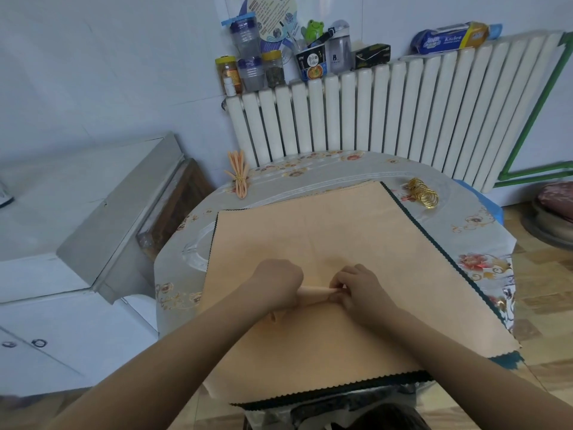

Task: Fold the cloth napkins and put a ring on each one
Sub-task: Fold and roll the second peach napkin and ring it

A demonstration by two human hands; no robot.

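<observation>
Starting at the left edge of the round table, a finished napkin lay pleated and already cinched with its ring, well apart from the work, so one was done. Nearer the middle, the left hand was clenched around a narrow gathered pleat of the peach napkin, knuckles up, pinning the fold against the cloth. That napkin was spread flat across the table on top of a stack, a dark zigzag edge showing along its right and near sides. Just beside it, touching the same ridge of cloth, the right hand pinched the pleat's other end between thumb and curled fingers. To my eye this was the gathering step, barely begun: most of the napkin was still flat. Doing it well would mean keeping the pleat even along its length, both hands pulling equal widths of cloth, and pressing each fold down before taking the next so the bundle stayed slim enough for a ring. Slack in the middle looked the likely fault. Far right, near the radiator, the pile of gold rings waited on the tablecloth, well out of reach of either hand.
</observation>
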